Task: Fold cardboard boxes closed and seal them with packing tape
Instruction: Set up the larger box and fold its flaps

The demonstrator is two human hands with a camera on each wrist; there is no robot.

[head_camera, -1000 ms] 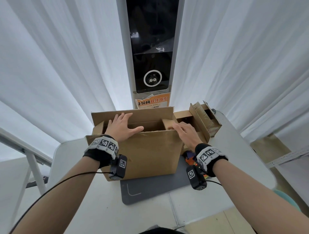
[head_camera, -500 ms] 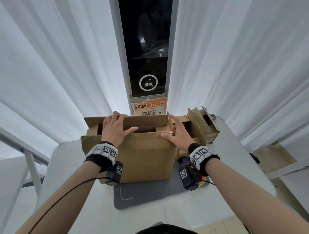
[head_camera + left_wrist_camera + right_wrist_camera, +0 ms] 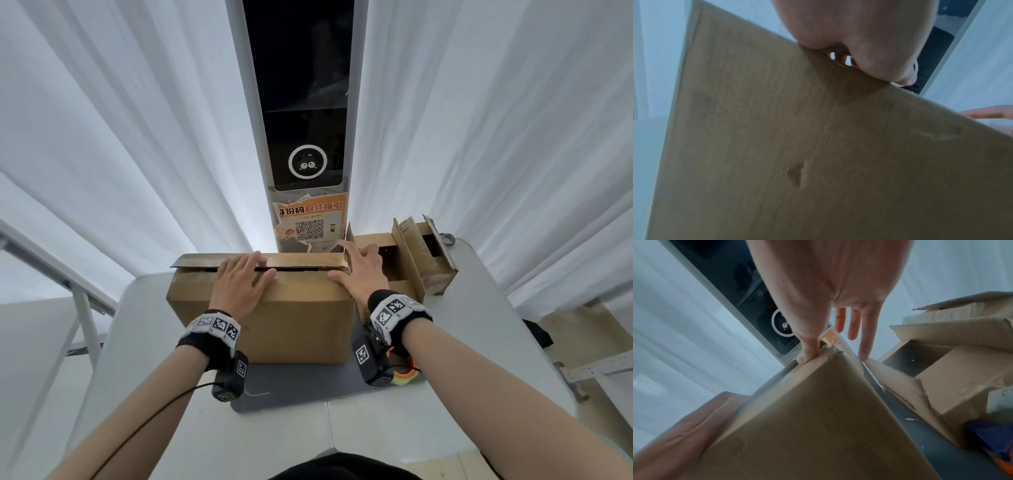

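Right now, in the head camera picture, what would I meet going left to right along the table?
Left hand pressing the big cardboard box, right hand at its right corner, then the smaller open box.

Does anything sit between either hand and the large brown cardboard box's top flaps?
Nothing visible does. The left hand lies flat on the large brown cardboard box across its flap seam, and the right hand presses the right end.
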